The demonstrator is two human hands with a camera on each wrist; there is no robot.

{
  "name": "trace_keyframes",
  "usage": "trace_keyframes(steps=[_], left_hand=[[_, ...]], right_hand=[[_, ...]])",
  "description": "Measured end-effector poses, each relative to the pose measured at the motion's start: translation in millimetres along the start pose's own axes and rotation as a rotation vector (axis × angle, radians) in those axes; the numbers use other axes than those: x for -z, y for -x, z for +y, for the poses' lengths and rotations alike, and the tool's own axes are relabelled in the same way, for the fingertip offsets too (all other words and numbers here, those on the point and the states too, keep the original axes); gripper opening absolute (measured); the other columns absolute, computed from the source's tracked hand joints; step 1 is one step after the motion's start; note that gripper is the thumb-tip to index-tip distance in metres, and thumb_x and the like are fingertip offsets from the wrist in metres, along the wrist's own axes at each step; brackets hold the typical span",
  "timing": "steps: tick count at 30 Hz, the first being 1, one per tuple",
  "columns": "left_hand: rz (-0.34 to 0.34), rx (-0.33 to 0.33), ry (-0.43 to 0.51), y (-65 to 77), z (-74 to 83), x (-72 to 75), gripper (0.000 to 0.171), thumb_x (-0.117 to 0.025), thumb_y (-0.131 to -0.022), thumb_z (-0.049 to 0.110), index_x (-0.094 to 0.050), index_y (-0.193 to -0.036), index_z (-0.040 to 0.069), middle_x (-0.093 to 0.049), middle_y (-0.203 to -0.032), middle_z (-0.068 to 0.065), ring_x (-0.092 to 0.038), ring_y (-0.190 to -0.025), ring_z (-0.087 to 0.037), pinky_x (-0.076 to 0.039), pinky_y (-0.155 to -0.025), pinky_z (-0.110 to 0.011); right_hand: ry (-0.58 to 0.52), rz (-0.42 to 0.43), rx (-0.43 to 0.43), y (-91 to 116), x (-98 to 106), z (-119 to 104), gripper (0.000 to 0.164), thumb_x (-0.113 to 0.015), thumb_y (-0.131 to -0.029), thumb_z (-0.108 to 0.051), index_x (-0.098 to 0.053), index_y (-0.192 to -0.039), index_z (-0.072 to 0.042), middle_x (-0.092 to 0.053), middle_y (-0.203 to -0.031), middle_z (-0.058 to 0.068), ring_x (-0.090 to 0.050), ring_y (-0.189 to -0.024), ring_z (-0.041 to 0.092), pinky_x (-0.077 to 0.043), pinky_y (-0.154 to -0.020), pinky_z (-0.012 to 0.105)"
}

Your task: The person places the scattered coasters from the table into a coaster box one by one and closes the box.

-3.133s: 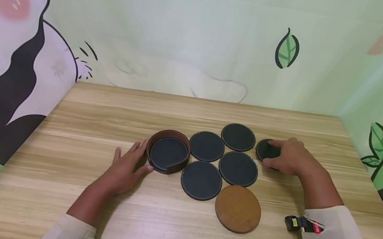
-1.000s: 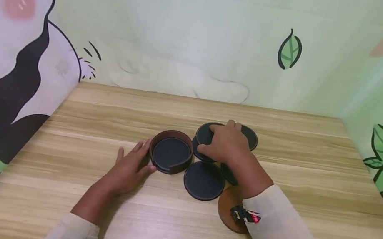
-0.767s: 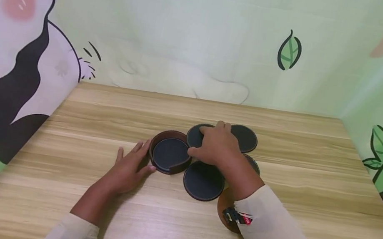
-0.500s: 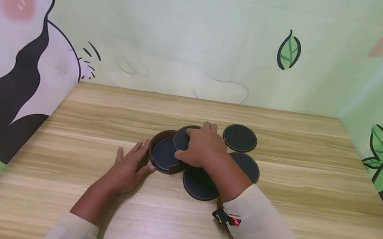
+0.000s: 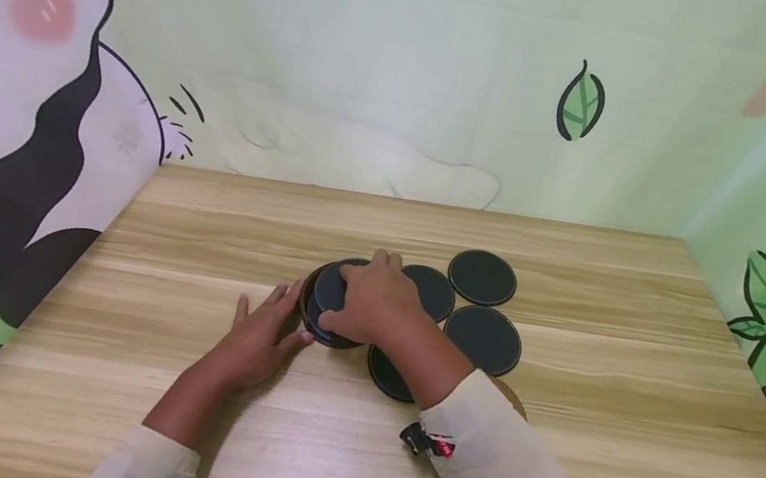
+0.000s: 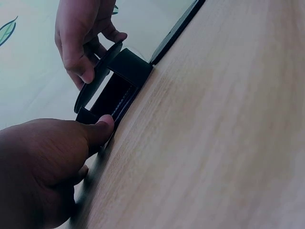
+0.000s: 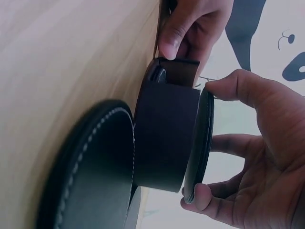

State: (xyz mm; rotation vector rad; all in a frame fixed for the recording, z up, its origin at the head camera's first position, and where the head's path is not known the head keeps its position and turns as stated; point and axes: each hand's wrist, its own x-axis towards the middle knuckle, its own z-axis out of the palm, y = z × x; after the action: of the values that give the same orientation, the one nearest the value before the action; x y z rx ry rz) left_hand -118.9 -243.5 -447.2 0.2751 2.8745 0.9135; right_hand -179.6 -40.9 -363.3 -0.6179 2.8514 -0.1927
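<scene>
My right hand [image 5: 377, 297] pinches a round black coaster [image 5: 332, 285] by its edges. In the right wrist view this coaster [image 7: 202, 143] stands close over the rim of a round dark-brown coaster holder [image 7: 167, 136], with thumb and fingertips at opposite sides. The holder stands on the table, with a gap in its wall at the front. A coaster [image 7: 159, 74] lies low inside it. At the holder's left side, my left hand [image 5: 254, 348] holds it, thumb at the front by the gap and fingers along the wall.
Several black coasters lie flat right of the holder, among them a far one [image 5: 483, 277] and one in the middle [image 5: 483, 340]. A brown coaster [image 5: 512, 397] is mostly hidden by my right sleeve. The wooden table [image 5: 607, 310] meets a printed backdrop [image 5: 346, 97].
My right hand has picked up the black coaster at the far right and carried it left, across the other coasters, to over the holder. My left hand has stayed at the holder.
</scene>
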Motion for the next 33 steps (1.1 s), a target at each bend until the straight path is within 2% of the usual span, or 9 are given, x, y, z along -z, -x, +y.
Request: trace_keyframes(steps=[6, 15, 22, 33], left_hand=[[0.023, -0.015, 0.014, 1.5, -0.5, 0.1, 0.085, -0.063, -0.110, 0.033, -0.016, -0.175, 0.005, -0.032, -0.176, -0.027, -0.018, -0.169, -0.048, 0.009, -0.127, -0.083], [-0.008, 0.008, -0.023, 2.1, 1.6, 3.1, 0.084, -0.061, -0.113, 0.031, -0.011, -0.176, 0.006, -0.028, -0.179, -0.023, -0.014, -0.171, -0.045, 0.009, -0.127, -0.084], [-0.001, 0.008, -0.018, 2.4, 1.9, 2.5, 0.085, -0.061, -0.112, 0.031, -0.012, -0.176, 0.005, -0.029, -0.178, -0.025, -0.015, -0.170, -0.046, 0.008, -0.127, -0.084], [-0.003, -0.002, -0.015, 1.4, 1.9, 1.1, 0.084, -0.060, -0.113, 0.031, -0.012, -0.176, 0.005, -0.028, -0.178, -0.025, -0.015, -0.170, -0.046, 0.008, -0.128, -0.083]], right_hand=[[0.015, 0.001, 0.022, 1, -2, -9, 0.079, -0.073, -0.095, -0.062, -0.056, -0.161, -0.023, -0.054, -0.144, 0.023, -0.048, -0.130, 0.033, -0.065, -0.091, 0.047], [0.064, 0.010, 0.032, -2, -6, -14, 0.079, -0.074, -0.094, -0.065, -0.060, -0.157, -0.020, -0.058, -0.145, 0.021, -0.051, -0.131, 0.031, -0.065, -0.093, 0.047], [0.096, 0.021, 0.043, -2, -8, -14, 0.082, -0.074, -0.094, -0.065, -0.059, -0.156, -0.015, -0.060, -0.143, 0.020, -0.054, -0.131, 0.032, -0.063, -0.095, 0.047], [0.058, -0.004, 0.035, -1, -7, -8, 0.084, -0.073, -0.096, -0.065, -0.055, -0.159, -0.013, -0.057, -0.148, 0.020, -0.053, -0.138, 0.032, -0.064, -0.097, 0.050]])
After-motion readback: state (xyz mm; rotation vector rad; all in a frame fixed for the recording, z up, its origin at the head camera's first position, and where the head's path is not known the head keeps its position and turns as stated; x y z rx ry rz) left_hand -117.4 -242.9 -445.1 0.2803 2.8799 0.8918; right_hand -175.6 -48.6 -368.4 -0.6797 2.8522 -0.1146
